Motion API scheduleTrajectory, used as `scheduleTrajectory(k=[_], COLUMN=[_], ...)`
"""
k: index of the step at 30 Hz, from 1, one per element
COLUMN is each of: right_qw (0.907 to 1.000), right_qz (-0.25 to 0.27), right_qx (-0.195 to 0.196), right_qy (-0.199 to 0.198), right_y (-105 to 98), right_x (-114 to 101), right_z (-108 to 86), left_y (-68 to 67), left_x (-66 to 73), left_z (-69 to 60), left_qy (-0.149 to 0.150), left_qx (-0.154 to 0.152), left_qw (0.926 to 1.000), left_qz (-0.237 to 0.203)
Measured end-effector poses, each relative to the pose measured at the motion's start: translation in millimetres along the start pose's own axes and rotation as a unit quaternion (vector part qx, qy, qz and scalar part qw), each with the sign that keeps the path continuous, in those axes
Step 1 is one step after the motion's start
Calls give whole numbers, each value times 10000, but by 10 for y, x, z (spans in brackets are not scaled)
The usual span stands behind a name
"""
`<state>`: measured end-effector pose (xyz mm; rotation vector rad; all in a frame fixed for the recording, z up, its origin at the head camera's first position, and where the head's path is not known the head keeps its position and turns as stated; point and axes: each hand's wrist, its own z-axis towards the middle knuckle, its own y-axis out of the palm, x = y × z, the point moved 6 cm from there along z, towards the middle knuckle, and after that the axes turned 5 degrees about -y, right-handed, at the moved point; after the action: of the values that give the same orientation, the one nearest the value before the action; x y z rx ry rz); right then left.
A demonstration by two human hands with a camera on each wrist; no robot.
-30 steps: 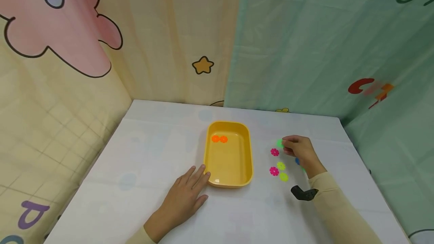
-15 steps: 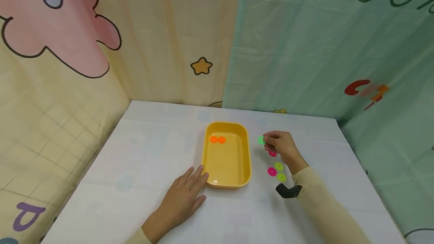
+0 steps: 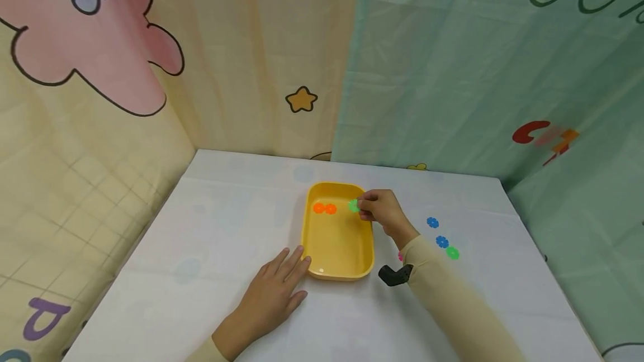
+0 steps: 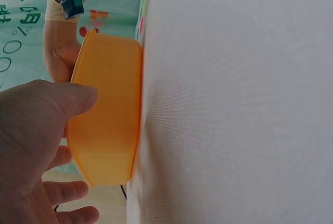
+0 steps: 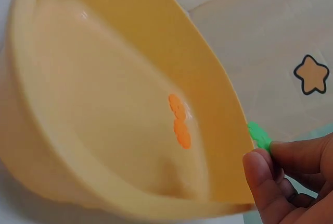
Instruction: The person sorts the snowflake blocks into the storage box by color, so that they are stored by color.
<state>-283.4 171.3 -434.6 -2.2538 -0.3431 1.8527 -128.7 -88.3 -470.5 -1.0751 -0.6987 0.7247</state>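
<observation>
A yellow plastic tray (image 3: 338,244) stands on the table, with two orange flower-shaped discs (image 3: 324,208) lying side by side on its floor near the far left. Over the tray's far right rim, my right hand (image 3: 384,211) pinches a green flower-shaped disc (image 5: 258,135) between thumb and finger. My left hand (image 3: 271,289) lies by the tray's near left corner with fingers extended, the fingertips at the rim. In the left wrist view its thumb (image 4: 80,100) overlaps the tray's side.
Right of the tray lie two blue discs (image 3: 442,242) and another green disc (image 3: 453,253). A pink disc (image 3: 400,256) is mostly hidden behind the right forearm. A black device (image 3: 394,275) is worn at the right wrist. Printed curtains hang behind the white table (image 3: 241,183).
My right hand has carried the green disc leftward from the loose discs to above the tray's right rim. The blue discs are now uncovered. My left hand has stayed in place.
</observation>
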Motion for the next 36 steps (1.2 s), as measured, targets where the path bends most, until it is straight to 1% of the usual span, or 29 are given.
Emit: scheduleTrajectory(k=[3,6,10,18,23,26,30,32,36], right_qw=[10000,9998,9994,9945,9934,9921,9890,9879,9855], right_qz=[-2,-114,-263,-965,-1037,-1139,-1375,-1471,-1650], right_qx=[-62,-106,-212,-395,-487,-524,-455,-403,-386], right_qy=[-40,-83,-102,-84,-68,77,311,290,80], right_y=[153,282,387,657,800,857,885,890,904], right_x=[-24,-38,-28,-24,-15,6,42,44,25], right_z=[51,102,155,274,297,305,306,307,303], left_y=[4,9,22,19,13,10,8,12,12], left_x=[-7,-13,2,4,3,3,10,10,6], left_z=[-10,-17,7,26,31,36,40,38,32], left_qy=[-13,-42,-31,-89,-146,-155,-131,-142,-193], left_qx=[-24,-91,-107,-109,-149,-149,-137,-158,-200], left_qw=[10000,9999,9999,9999,9998,9997,9998,9997,9995], left_qz=[-44,-52,-33,-35,-69,-66,-114,-126,-117])
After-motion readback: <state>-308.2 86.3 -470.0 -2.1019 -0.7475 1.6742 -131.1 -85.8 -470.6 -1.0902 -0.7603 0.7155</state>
